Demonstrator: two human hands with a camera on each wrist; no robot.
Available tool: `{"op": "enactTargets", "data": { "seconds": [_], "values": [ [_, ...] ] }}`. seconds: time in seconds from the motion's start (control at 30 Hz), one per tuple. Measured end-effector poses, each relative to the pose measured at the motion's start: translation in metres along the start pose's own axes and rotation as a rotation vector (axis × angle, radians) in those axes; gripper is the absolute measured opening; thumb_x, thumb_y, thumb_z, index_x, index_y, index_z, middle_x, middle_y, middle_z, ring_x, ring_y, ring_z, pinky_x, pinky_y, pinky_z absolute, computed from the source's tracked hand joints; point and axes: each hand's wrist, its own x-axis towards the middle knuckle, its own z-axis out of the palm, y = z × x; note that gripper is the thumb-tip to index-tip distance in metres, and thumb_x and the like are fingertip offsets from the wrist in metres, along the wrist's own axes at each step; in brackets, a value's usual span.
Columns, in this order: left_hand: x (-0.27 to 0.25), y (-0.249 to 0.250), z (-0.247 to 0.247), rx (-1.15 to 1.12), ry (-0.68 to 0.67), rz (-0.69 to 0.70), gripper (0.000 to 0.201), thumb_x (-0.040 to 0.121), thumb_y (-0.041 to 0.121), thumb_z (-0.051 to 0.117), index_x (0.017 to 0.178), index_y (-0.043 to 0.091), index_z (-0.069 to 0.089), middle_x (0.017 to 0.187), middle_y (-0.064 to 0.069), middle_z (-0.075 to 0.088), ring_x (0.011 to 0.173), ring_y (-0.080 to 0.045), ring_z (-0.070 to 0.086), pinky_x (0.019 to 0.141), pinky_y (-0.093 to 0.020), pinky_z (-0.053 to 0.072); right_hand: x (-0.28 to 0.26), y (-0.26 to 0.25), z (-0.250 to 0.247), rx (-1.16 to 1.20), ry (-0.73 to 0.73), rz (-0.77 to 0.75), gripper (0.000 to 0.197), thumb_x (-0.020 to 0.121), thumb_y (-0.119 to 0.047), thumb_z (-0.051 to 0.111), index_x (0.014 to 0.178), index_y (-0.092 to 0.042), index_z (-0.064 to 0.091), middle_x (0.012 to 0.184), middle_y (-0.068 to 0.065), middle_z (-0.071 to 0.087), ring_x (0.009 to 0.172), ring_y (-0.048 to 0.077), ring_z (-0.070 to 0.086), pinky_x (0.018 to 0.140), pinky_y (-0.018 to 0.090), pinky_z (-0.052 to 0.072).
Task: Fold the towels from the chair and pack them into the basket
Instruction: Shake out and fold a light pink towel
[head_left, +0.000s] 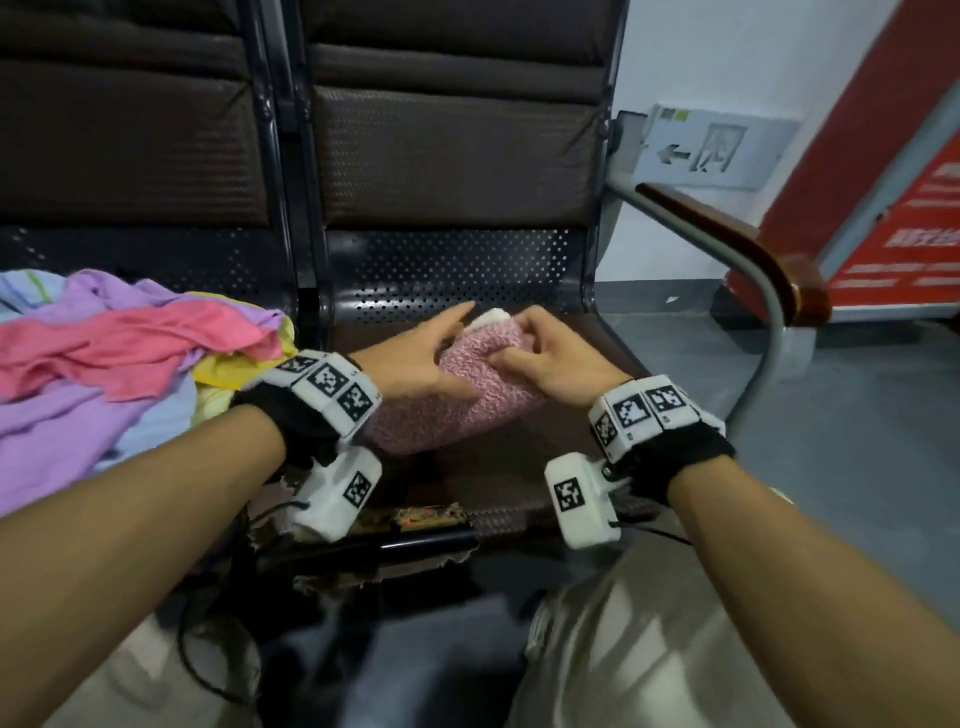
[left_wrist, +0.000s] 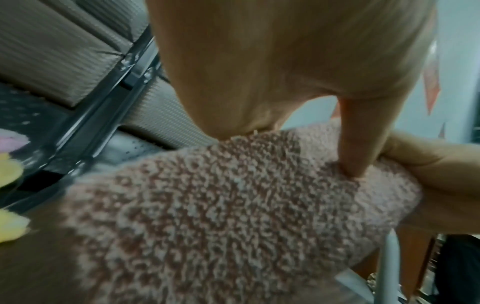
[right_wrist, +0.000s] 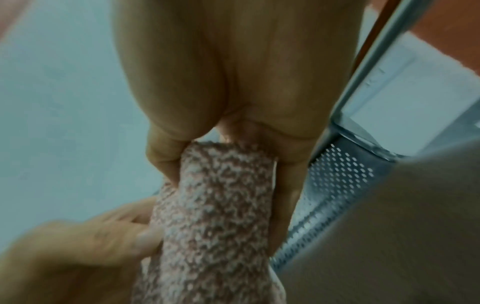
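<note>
A fuzzy pink towel (head_left: 441, 410), folded into a thick narrow bundle, lies on the brown seat (head_left: 519, 467) of the right-hand chair. My left hand (head_left: 415, 358) rests on top of it with fingers stretched forward, and its thumb (left_wrist: 361, 148) presses into the pile. At the far end of the bundle my right hand (head_left: 540, 353) grips it, fingers and thumb curled round the fabric (right_wrist: 221, 195). A white edge (head_left: 491, 316) peeks out at that far end. Loose towels in pink, purple, yellow and blue (head_left: 130, 353) are heaped on the left seat. No basket is in view.
The chair's perforated metal back (head_left: 447, 270) rises behind the seat. A wood-topped metal armrest (head_left: 737, 244) curves along the right side. A red sign board (head_left: 904, 197) leans on the wall beyond it. Grey floor (head_left: 857, 441) lies to the right, and my knees are below.
</note>
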Motion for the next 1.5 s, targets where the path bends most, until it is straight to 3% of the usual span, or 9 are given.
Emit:
{"op": "enactTargets", "data": {
  "seconds": [0.13,0.3,0.5,0.7,0.9,1.1,1.2,1.33,1.5],
  "values": [
    [-0.016,0.057,0.000,-0.130,-0.014,0.076,0.063,0.067,0.043,0.078,0.122,0.026,0.053,0.111,0.006,0.065,0.098,-0.014,0.066,0.085,-0.030,0.053,-0.036,-0.027,-0.033,0.053,0.220,-0.071,0.018,0.079,-0.015,0.068,0.086,-0.023,0.054,0.071,-0.006,0.059,0.060,0.001,0.056,0.061,0.020,0.046],
    [-0.030,0.110,0.018,-0.001,-0.137,0.100,0.057,0.075,0.040,0.075,0.124,0.020,0.053,0.119,0.001,0.063,0.106,-0.015,0.062,0.097,-0.038,0.047,-0.092,-0.037,-0.086,0.124,0.473,-0.091,0.015,0.074,-0.014,0.071,0.076,-0.022,0.059,0.059,-0.008,0.061,0.055,0.002,0.055,0.054,0.019,0.043],
    [-0.021,0.188,0.051,0.368,-0.015,0.224,0.015,0.085,0.029,0.059,0.095,0.018,0.056,0.096,-0.002,0.060,0.088,-0.020,0.057,0.071,-0.028,0.041,-0.168,-0.006,-0.152,0.330,0.735,-0.051,0.010,0.077,-0.015,0.072,0.082,-0.018,0.065,0.071,-0.003,0.061,0.062,0.007,0.057,0.054,0.023,0.044],
    [0.017,0.252,0.144,0.545,-0.211,0.370,0.027,0.091,0.024,0.055,0.112,0.008,0.061,0.107,-0.007,0.062,0.092,-0.017,0.055,0.075,-0.024,0.037,-0.254,0.069,-0.190,0.490,0.914,0.075,0.007,0.080,-0.017,0.072,0.084,-0.018,0.066,0.075,-0.003,0.064,0.058,0.005,0.060,0.048,0.023,0.050],
    [0.050,0.235,0.276,0.482,-0.448,0.373,0.028,0.093,0.025,0.056,0.112,0.005,0.059,0.112,-0.012,0.064,0.103,-0.025,0.059,0.077,-0.026,0.039,-0.330,0.173,-0.189,0.462,1.018,0.279,0.014,0.079,-0.018,0.075,0.091,-0.012,0.068,0.084,0.006,0.064,0.072,0.014,0.062,0.061,0.030,0.053],
    [0.065,0.169,0.386,0.412,-0.599,0.313,0.034,0.093,0.021,0.056,0.123,0.005,0.053,0.124,-0.014,0.059,0.114,-0.025,0.055,0.075,-0.016,0.029,-0.363,0.276,-0.159,0.305,0.931,0.527,0.026,0.081,-0.019,0.074,0.103,-0.006,0.068,0.093,0.013,0.067,0.083,0.016,0.060,0.075,0.027,0.049],
    [0.076,0.138,0.419,0.463,-0.669,0.222,0.033,0.094,0.029,0.054,0.117,0.006,0.053,0.123,-0.012,0.058,0.112,-0.026,0.055,0.089,-0.026,0.039,-0.359,0.318,-0.142,0.218,0.834,0.656,0.032,0.085,-0.023,0.069,0.113,-0.008,0.065,0.100,0.006,0.065,0.089,0.015,0.059,0.080,0.026,0.045],
    [0.089,0.109,0.449,0.564,-0.739,0.133,0.028,0.096,0.024,0.049,0.117,0.005,0.050,0.121,-0.013,0.058,0.110,-0.027,0.055,0.084,-0.029,0.040,-0.341,0.362,-0.126,0.136,0.698,0.748,0.031,0.090,-0.019,0.061,0.120,-0.010,0.061,0.114,0.006,0.063,0.104,0.020,0.058,0.087,0.027,0.043],
    [0.095,0.110,0.457,0.728,-0.817,0.084,0.031,0.099,0.015,0.037,0.121,0.004,0.055,0.128,-0.014,0.056,0.115,-0.029,0.055,0.095,-0.034,0.045,-0.316,0.393,-0.104,0.078,0.555,0.843,0.041,0.092,-0.028,0.060,0.127,-0.007,0.058,0.126,0.011,0.061,0.116,0.025,0.056,0.095,0.028,0.039]
  ]
}}
